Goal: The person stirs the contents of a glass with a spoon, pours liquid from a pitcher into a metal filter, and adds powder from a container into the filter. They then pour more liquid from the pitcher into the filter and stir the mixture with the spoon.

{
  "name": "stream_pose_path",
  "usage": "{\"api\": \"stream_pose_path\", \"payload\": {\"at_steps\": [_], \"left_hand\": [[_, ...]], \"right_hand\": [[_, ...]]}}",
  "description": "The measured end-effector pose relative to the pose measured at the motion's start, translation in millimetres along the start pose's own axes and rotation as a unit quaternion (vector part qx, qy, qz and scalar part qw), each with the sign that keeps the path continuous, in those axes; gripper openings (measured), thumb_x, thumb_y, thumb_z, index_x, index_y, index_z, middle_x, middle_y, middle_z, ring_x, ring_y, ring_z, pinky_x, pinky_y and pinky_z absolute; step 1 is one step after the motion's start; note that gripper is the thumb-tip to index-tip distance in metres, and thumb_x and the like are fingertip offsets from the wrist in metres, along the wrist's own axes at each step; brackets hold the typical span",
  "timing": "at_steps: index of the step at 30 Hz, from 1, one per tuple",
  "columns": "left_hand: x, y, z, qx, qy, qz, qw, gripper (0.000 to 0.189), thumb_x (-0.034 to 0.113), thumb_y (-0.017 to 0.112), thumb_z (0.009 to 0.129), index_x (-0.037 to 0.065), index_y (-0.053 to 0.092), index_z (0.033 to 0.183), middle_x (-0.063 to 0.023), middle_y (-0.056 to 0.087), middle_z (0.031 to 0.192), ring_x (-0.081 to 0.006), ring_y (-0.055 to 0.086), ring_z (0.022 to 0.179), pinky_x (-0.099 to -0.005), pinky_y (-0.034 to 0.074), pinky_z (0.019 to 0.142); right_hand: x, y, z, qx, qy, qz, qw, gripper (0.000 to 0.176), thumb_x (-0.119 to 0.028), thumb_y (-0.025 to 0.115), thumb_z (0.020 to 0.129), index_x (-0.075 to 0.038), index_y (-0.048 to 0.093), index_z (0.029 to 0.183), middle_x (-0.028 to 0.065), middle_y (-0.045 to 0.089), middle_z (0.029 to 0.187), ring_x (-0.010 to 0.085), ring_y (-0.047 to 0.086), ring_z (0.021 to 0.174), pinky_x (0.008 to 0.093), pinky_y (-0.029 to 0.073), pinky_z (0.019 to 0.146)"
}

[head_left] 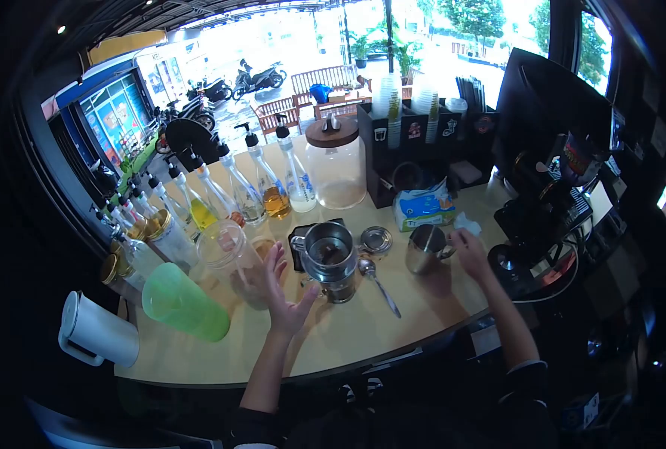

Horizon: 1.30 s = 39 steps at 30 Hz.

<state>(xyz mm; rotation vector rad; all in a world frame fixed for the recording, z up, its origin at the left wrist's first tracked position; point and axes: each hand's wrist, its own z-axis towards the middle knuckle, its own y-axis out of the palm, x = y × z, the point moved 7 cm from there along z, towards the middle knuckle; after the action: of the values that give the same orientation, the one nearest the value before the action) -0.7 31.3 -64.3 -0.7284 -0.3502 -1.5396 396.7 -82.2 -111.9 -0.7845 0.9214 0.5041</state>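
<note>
My left hand [288,299] is held up with its fingers spread, holding nothing, between a clear plastic jar [232,258] and a metal drip filter [329,251] that sits on a glass cup [340,289]. At the handle of a steel pitcher [425,251] is my right hand [469,253], its fingers closed on that handle. A spoon [381,289] lies between filter and pitcher, below a small round metal lid [376,239]. Under and behind the filter a black square base [301,258] partly shows.
Pump bottles [275,196] line the back left beside a large wooden-lidded jar [336,168]. A green tumbler [185,303] and white jug [99,329] stand left. Behind the pitcher are a tissue pack [424,207] and black cup organizer [482,153]; dark equipment [546,202] stands right.
</note>
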Motion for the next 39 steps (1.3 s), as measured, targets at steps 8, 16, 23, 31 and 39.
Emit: {"api": "stream_pose_path", "payload": {"at_steps": [8, 16, 23, 31, 39], "left_hand": [[-14.3, 39.2, 16.3, -0.028, -0.092, -0.119, 0.988, 0.108, 0.029, 0.086, 0.063, 0.002, 0.020, 0.143, -0.0160, 0.038, 0.138, -0.0275, 0.041, 0.128, -0.0407, 0.031, 0.109], [-28.6, 33.1, 9.5, -0.041, -0.113, -0.081, 0.989, 0.099, 0.024, 0.089, 0.058, 0.002, 0.031, 0.135, -0.0145, 0.045, 0.131, -0.0267, 0.043, 0.126, -0.0397, 0.031, 0.109], [-27.9, 32.0, 0.8, -0.011, -0.140, -0.050, 0.989, 0.095, 0.024, 0.089, 0.060, 0.000, 0.035, 0.133, -0.0144, 0.049, 0.128, -0.0260, 0.045, 0.125, -0.0383, 0.033, 0.107], [-23.6, 30.9, 1.1, -0.043, -0.132, -0.050, 0.989, 0.104, 0.025, 0.086, 0.065, 0.001, 0.021, 0.143, -0.0147, 0.042, 0.135, -0.0247, 0.040, 0.130, -0.0391, 0.028, 0.111], [-10.3, 7.4, -11.1, -0.008, -0.117, -0.051, 0.992, 0.088, 0.029, 0.072, 0.080, 0.006, 0.019, 0.147, -0.0169, 0.037, 0.143, -0.0273, 0.037, 0.134, -0.0426, 0.030, 0.108]], "right_hand": [[6.2, 29.3, -30.7, -0.024, 0.003, 0.185, 0.982, 0.018, -0.015, 0.051, 0.097, -0.001, 0.052, 0.087, 0.0030, 0.056, 0.077, 0.0084, 0.053, 0.078, 0.0252, 0.044, 0.074], [-4.2, 30.2, -41.9, -0.023, -0.095, 0.125, 0.987, 0.016, -0.013, 0.051, 0.096, 0.000, 0.052, 0.087, 0.0023, 0.055, 0.076, 0.0085, 0.048, 0.076, 0.0254, 0.041, 0.071], [20.3, 39.7, -34.7, -0.020, -0.070, 0.209, 0.975, 0.016, -0.014, 0.050, 0.097, -0.003, 0.050, 0.086, -0.0017, 0.048, 0.073, 0.0055, 0.044, 0.072, 0.0225, 0.038, 0.067], [22.2, 38.5, -30.2, -0.038, -0.066, 0.247, 0.966, 0.015, -0.013, 0.048, 0.098, -0.005, 0.048, 0.086, -0.0040, 0.045, 0.073, 0.0032, 0.041, 0.070, 0.0204, 0.035, 0.064], [25.3, 29.3, -29.6, -0.010, -0.031, 0.275, 0.961, 0.022, -0.020, 0.046, 0.100, -0.007, 0.047, 0.083, -0.0029, 0.046, 0.072, 0.0050, 0.043, 0.068, 0.0217, 0.037, 0.064]]}}
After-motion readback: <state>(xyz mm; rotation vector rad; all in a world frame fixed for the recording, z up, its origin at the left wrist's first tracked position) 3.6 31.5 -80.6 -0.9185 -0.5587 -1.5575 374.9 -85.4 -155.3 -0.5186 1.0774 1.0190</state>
